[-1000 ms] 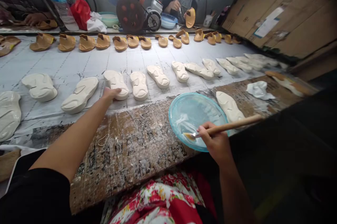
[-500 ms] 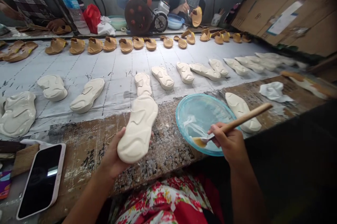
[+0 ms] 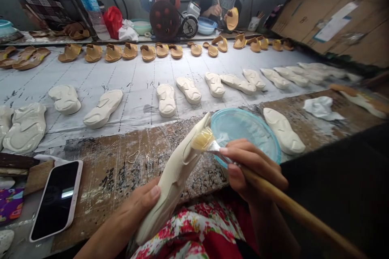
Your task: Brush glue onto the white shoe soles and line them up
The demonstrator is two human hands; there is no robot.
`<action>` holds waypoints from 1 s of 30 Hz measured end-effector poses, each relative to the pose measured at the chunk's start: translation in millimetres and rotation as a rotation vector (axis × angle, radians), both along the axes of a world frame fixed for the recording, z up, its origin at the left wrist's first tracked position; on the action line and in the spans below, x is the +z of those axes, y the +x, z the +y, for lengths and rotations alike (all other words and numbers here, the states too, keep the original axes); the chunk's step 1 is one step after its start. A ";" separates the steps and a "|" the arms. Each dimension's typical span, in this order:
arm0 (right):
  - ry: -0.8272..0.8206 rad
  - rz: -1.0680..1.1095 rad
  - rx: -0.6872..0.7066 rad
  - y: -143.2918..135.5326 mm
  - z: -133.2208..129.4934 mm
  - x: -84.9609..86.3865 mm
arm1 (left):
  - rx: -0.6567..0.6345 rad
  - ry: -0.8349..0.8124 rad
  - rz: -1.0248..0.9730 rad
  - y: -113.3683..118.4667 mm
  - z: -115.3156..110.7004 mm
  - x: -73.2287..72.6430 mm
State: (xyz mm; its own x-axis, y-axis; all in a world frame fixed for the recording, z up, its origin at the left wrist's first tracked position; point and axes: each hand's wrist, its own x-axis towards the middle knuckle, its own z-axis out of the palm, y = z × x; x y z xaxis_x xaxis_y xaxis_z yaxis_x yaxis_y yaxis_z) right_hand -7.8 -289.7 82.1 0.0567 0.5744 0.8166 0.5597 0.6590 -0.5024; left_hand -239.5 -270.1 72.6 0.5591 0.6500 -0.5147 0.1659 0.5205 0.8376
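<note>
My left hand [image 3: 141, 202] grips a cream shoe sole [image 3: 174, 174] by its lower part, tilted up on its side in front of me. In my right hand [image 3: 255, 168] is a paintbrush [image 3: 273, 190] with a long wooden handle. Its pale bristles touch the sole's edge near the upper end. Behind the brush lies a shallow blue bowl [image 3: 249, 119] with whitish liquid smeared inside. Another cream sole [image 3: 284, 131] rests on the board right of the bowl.
Cream soles [image 3: 166, 101] stand in a row on the white sheet [image 3: 136, 76], with tan shoe uppers [image 3: 130, 51] behind. A phone [image 3: 56, 202] lies left, a crumpled white cloth [image 3: 322, 108] right. Across the table, a person [image 3: 225, 3] holds a brush and a tan piece.
My left hand has turned the sole onto its side and drawn it closer. My right hand has lifted the paintbrush out of the bowl and brought its bristles against the sole.
</note>
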 end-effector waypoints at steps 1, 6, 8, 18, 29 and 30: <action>0.007 -0.008 -0.010 1.2 -0.3 0.7 | -0.004 0.023 0.025 1.5 -1.4 3.1; 0.022 -0.066 0.032 5.5 -4.2 7.8 | 0.056 0.236 0.141 10.2 -7.7 18.1; 0.025 -0.105 0.056 5.3 -5.6 10.9 | 0.054 0.311 0.154 10.0 -9.5 19.2; 0.103 -0.266 0.140 16.5 -6.2 9.7 | 0.064 -0.106 0.004 10.8 -3.3 7.3; 0.032 -0.073 0.160 10.7 -15.9 -2.7 | 0.227 -0.529 -0.257 21.6 -3.9 5.0; 0.043 -0.062 0.162 2.1 -19.9 -6.3 | 0.243 -0.473 -0.232 24.2 -3.6 3.3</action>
State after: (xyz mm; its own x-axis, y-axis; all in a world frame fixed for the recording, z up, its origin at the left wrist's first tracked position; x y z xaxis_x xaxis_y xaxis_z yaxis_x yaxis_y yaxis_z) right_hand -5.7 -309.6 75.7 -0.0851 0.5366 0.8395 0.4734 0.7632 -0.4398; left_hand -215.3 -273.6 75.9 0.5556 0.5029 -0.6621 -0.1658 0.8474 0.5044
